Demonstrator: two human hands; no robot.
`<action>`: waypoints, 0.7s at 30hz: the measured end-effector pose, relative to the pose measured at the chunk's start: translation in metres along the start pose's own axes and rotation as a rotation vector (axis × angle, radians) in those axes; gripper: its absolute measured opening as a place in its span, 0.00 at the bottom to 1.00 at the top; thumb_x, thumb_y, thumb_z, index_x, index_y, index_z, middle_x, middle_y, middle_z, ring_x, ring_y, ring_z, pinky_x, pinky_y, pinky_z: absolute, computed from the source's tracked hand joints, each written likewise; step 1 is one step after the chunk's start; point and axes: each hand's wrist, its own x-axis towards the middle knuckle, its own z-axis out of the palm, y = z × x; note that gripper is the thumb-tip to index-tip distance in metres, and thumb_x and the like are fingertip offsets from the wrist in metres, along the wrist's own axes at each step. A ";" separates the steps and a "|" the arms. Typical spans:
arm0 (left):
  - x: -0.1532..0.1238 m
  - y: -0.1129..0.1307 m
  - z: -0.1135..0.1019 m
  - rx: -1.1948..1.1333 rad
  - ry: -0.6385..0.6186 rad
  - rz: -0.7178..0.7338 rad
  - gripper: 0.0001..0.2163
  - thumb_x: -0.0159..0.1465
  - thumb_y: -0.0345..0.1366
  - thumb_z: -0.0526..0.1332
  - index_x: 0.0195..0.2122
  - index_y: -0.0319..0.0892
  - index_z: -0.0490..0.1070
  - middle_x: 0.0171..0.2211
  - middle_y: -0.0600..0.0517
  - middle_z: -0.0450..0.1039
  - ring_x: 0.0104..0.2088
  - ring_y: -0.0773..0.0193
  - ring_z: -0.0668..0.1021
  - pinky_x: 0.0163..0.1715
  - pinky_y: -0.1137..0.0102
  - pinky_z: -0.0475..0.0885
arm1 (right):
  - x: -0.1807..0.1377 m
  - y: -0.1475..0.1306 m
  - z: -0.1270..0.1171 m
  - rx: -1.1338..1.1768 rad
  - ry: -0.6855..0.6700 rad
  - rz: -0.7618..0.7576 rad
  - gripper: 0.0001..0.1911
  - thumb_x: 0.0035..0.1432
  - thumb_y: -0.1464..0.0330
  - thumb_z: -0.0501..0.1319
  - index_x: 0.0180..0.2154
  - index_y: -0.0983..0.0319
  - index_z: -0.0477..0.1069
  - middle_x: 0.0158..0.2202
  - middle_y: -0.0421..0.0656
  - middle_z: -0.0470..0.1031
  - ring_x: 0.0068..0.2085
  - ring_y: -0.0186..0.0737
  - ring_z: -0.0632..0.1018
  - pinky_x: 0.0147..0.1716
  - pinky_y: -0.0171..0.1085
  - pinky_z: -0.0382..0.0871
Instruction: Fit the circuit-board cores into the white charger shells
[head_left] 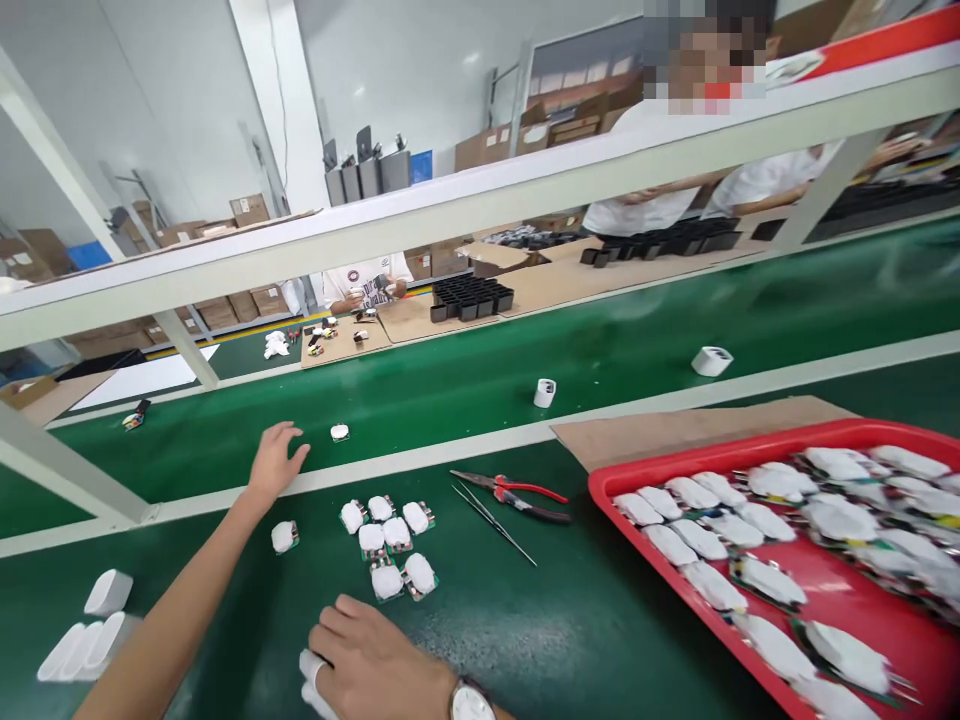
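My left hand (276, 465) reaches over the green conveyor belt, thumb and fingers apart, with nothing in it. Just right of its fingertips lies a small circuit board with a white top (340, 432). Low in the view, my right hand (367, 655), with a watch on the wrist, curls its fingers round a white plastic housing (313, 685), mostly hidden by the hand. Several white-topped circuit boards (386, 581) lie grouped on the green table in front of it. Another single board (284, 537) sits near my left forearm.
Pliers with red and black handles (517, 490) and tweezers (496, 524) lie right of the boards. A red tray (750, 640) of more boards stands at right on cardboard. White housings (109, 592) sit at left; others (545, 393) are on the belt. Co-workers sit beyond a metal frame (465, 205).
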 end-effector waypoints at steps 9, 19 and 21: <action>0.039 0.073 0.067 -0.142 -0.159 0.150 0.15 0.68 0.31 0.60 0.55 0.42 0.75 0.51 0.40 0.77 0.55 0.48 0.79 0.58 0.51 0.75 | -0.008 0.014 0.013 -0.021 -0.035 -0.008 0.18 0.66 0.62 0.69 0.27 0.60 0.67 0.32 0.39 0.72 0.37 0.38 0.70 0.39 0.39 0.66; -0.145 0.107 -0.026 -0.137 -0.316 0.119 0.23 0.61 0.34 0.71 0.57 0.46 0.71 0.47 0.47 0.77 0.47 0.52 0.81 0.49 0.59 0.79 | 0.004 0.031 -0.033 0.043 0.415 0.274 0.16 0.66 0.79 0.53 0.52 0.65 0.72 0.48 0.55 0.76 0.45 0.51 0.75 0.42 0.49 0.73; -0.178 0.105 -0.046 -0.106 -0.326 0.108 0.27 0.62 0.40 0.73 0.61 0.46 0.68 0.51 0.44 0.77 0.51 0.48 0.80 0.52 0.55 0.79 | 0.006 0.029 -0.032 0.028 0.374 0.257 0.14 0.67 0.78 0.54 0.50 0.64 0.72 0.46 0.53 0.76 0.42 0.50 0.75 0.40 0.49 0.72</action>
